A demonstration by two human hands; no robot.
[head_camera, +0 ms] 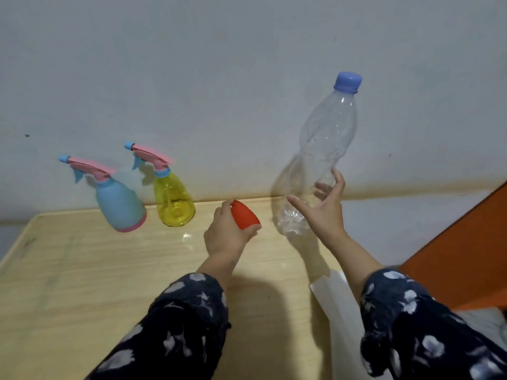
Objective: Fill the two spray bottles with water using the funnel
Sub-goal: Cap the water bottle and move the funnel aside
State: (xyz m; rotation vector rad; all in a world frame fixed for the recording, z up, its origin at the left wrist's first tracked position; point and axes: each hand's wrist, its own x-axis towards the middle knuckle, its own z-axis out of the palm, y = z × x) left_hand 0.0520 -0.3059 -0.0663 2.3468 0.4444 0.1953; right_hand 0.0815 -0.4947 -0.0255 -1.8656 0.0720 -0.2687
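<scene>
- The left hand (229, 234) grips the red funnel (244, 215), fingers curled round it above the table (68, 270).
- The right hand (325, 212) is spread, fingertips seemingly touching the clear capped bottle (323, 149).
- The blue spray bottle (116, 198) and yellow spray bottle (172, 198) stand side by side near the wall (219, 64), sprayers on.

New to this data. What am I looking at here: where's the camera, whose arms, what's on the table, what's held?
There is no machine here: a person works with bare hands, and the one camera sits on their head, looking forward and down. Both arms wear dark flowered sleeves. On the wooden table, near the wall, stand a blue spray bottle and a yellow spray bottle, both with their pink trigger heads on. The left hand holds the red funnel in its grip. The right hand, fingers spread, is at a large clear plastic bottle with a blue cap. How much water it holds I cannot tell.
</scene>
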